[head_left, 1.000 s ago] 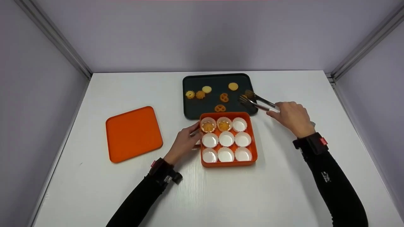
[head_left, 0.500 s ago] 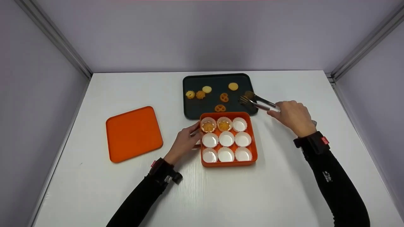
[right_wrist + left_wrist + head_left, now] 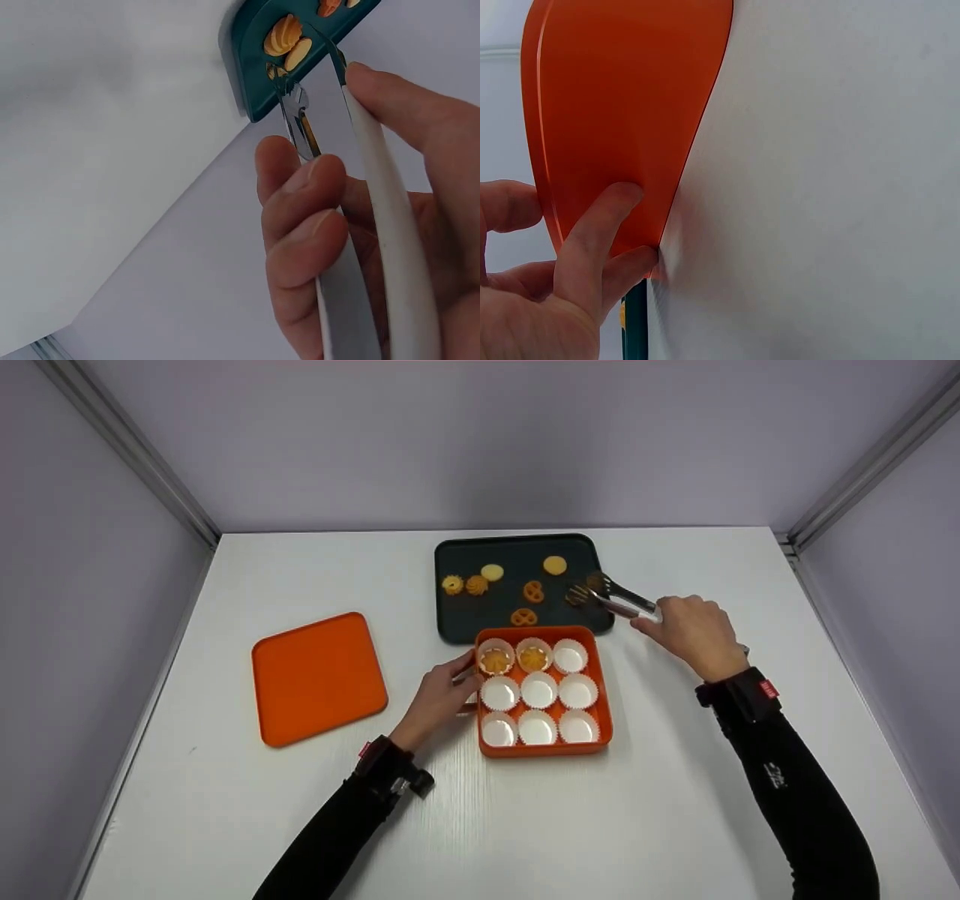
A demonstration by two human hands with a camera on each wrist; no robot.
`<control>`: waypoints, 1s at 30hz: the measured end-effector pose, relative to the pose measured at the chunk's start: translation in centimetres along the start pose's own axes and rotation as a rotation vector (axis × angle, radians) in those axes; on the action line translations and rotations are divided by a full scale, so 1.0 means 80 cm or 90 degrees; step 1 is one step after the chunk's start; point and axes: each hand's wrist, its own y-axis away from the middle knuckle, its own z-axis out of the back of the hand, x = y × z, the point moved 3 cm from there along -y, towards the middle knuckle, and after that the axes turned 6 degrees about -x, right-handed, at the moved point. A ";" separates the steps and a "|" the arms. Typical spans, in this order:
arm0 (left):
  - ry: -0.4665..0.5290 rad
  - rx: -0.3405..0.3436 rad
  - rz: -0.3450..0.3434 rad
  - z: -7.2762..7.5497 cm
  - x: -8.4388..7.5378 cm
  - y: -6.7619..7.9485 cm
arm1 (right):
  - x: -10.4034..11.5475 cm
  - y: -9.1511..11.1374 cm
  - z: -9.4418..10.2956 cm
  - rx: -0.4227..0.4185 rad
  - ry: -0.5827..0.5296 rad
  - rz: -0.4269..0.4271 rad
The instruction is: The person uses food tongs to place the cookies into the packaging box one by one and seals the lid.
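In the head view an orange box (image 3: 544, 751) holds rows of white paper cups (image 3: 577, 691). Two back cups contain yellow-orange cookies (image 3: 533, 659). My left hand (image 3: 439, 694) rests its fingers on the box's left side; the left wrist view has the fingertips spread over the orange wall (image 3: 622, 90). My right hand (image 3: 697, 637) holds a pair of tongs (image 3: 631, 597) with fork-like tips. These tips stand apart, over the right end of a dark green tray (image 3: 480, 619). In the right wrist view, thumb and fingers grip the two white handles (image 3: 397, 247).
Across the tray lie pretzels (image 3: 523, 617), pale round biscuits (image 3: 554, 565) and swirled cookies (image 3: 476, 585). An orange lid-like tray (image 3: 319, 679) sits at the left of the white table (image 3: 525, 825). Walls enclose the back and both sides.
The tongs' tips have spread slightly wider over the tray's right end, and the right hand has shifted a little. The left hand and box have stayed in place.
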 end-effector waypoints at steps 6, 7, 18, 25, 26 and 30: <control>0.003 0.000 0.009 0.001 0.000 -0.001 | 0.013 -0.012 0.021 0.019 0.041 0.002; 0.005 0.000 0.012 0.001 0.000 -0.001 | 0.016 -0.014 0.026 0.022 0.049 0.006; 0.003 0.001 -0.002 0.001 0.000 -0.001 | 0.065 -0.041 0.067 0.089 0.138 0.025; 0.015 0.008 -0.001 0.001 0.001 -0.002 | 0.092 -0.055 0.080 0.140 0.178 0.024; 0.014 0.008 0.000 0.001 0.001 -0.002 | 0.095 -0.057 0.081 0.143 0.186 0.022; 0.005 0.003 -0.001 0.000 0.001 -0.002 | 0.104 -0.061 0.082 0.150 0.214 0.016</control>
